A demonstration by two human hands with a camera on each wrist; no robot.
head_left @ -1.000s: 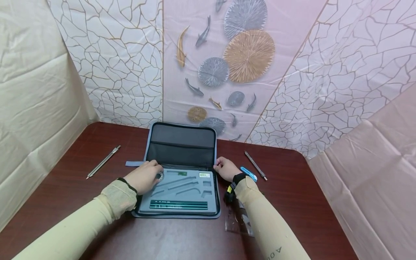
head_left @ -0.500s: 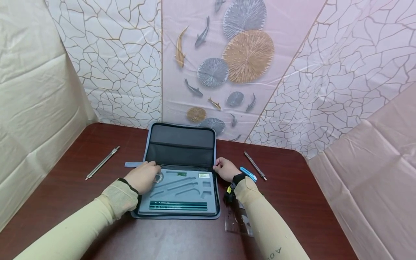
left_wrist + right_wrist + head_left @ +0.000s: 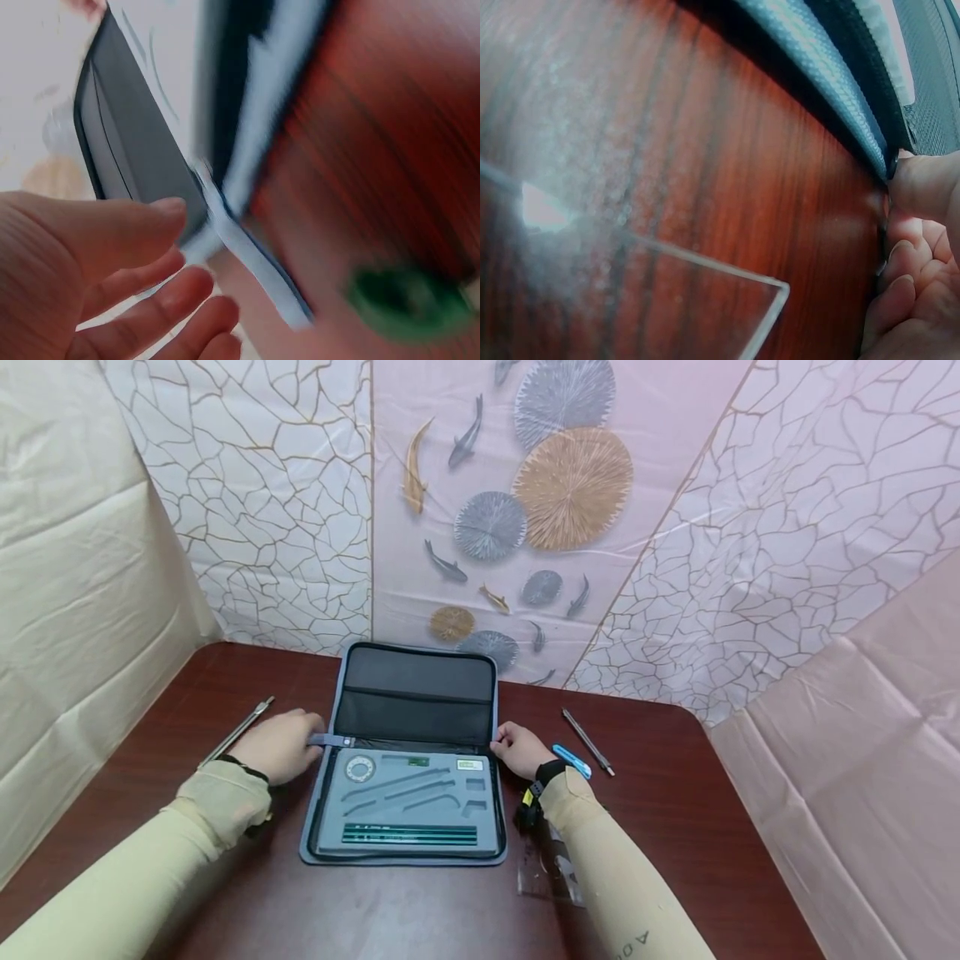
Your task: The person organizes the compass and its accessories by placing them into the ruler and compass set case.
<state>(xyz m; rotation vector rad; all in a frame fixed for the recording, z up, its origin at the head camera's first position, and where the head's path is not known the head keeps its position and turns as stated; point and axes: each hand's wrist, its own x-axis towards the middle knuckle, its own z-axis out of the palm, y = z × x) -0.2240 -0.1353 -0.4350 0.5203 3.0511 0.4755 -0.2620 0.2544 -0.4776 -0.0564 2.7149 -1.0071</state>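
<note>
A grey-blue zip case (image 3: 420, 675) lies unfolded, its grey insert (image 3: 483, 839) holding green pencils (image 3: 408, 835), a round white-marked disc (image 3: 360, 768), a green piece (image 3: 417, 762) and a white block (image 3: 470, 765). My left hand (image 3: 276, 747) is at the strap (image 3: 330, 740) on the case's left side. The left wrist view shows that hand (image 3: 120, 270) with thumb and fingers apart, beside the strap (image 3: 259, 266) and not round it. My right hand (image 3: 522, 750) pinches the case's right edge near the hinge; in the right wrist view its fingers (image 3: 904, 266) are curled at the blue edge (image 3: 817, 67).
One silver pen-like tool (image 3: 243, 727) lies left, partly behind my left hand. Another (image 3: 588, 743) lies right, near a blue-white cutter-like item (image 3: 572, 761). A clear sheet (image 3: 534, 875) and a black-yellow object (image 3: 528, 808) lie by my right forearm. Patterned cloth (image 3: 277, 510) surrounds the table.
My left hand has moved left, off the round disc and out to the strap, uncovering the disc and the insert's left side. The strap now angles differently. My right hand stays at the case edge.
</note>
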